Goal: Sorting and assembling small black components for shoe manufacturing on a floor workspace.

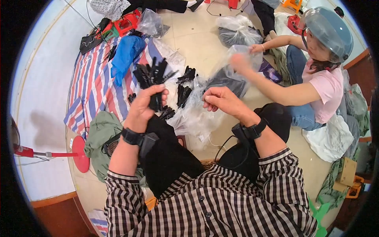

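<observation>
My left hand (pixel 147 103) is closed round a bundle of thin black strips (pixel 153 75), which fan out above the fist; their exact kind does not show. To the right, my right hand (pixel 227 102) is curled with thumb and fingers together, apart from the bundle. Whatever it may pinch is hidden. Just beyond and below my left hand lie more black bundles (pixel 184 94) beside clear plastic bags (pixel 201 118). A large clear bag with dark contents (pixel 227 83) rests between me and a co-worker.
At the right sits a co-worker in a helmet (pixel 329 33), hands on a clear bag (pixel 246 55). A striped sheet (pixel 92 87) with a blue bag (pixel 127 55) covers the floor at left. Nearer are green cloth (pixel 103 134) and a red round stand base (pixel 81 154).
</observation>
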Demonstrator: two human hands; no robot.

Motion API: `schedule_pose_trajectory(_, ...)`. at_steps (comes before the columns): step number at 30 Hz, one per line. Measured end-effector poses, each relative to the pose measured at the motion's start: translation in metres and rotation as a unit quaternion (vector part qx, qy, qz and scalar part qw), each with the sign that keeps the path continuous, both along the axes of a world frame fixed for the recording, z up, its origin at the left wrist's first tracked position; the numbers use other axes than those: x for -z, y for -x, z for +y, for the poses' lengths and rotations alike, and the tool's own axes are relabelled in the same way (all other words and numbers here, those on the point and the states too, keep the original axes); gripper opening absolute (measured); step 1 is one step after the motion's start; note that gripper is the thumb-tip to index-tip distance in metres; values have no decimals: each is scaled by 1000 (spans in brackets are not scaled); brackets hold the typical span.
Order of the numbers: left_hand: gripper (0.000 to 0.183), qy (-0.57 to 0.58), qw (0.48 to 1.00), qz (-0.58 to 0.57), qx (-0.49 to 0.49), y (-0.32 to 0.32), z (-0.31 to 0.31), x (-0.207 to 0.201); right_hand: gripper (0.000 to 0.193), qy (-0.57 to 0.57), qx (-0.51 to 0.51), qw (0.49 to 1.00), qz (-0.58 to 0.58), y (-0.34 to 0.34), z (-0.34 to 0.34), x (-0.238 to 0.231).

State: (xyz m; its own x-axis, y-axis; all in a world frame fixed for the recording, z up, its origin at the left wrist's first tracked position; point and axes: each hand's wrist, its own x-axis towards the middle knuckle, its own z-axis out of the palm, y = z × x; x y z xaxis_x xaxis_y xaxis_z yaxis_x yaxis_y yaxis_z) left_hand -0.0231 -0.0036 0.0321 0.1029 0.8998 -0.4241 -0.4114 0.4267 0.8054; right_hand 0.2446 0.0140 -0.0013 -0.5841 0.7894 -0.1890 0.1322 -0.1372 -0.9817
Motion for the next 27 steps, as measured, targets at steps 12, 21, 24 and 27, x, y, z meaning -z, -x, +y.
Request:
schedule_pose_trajectory(12,14,-47,996,-17,-79,83,-16,-28,16,36,-53,996,-56,13,-13,17)
schedule_pose_trajectory(21,13,27,995,-29,-90,128,-24,36,18,70,75,994,-32,-15,26,11)
schedule_pose_trajectory(24,13,28,996,-20,-83,130,-22,35,19,57,137,989,17,-29,34,1)
schedule_pose_trajectory(27,12,15,998,-48,-49,124,-11,15,17,65,194,978,45,-42,35,-12)
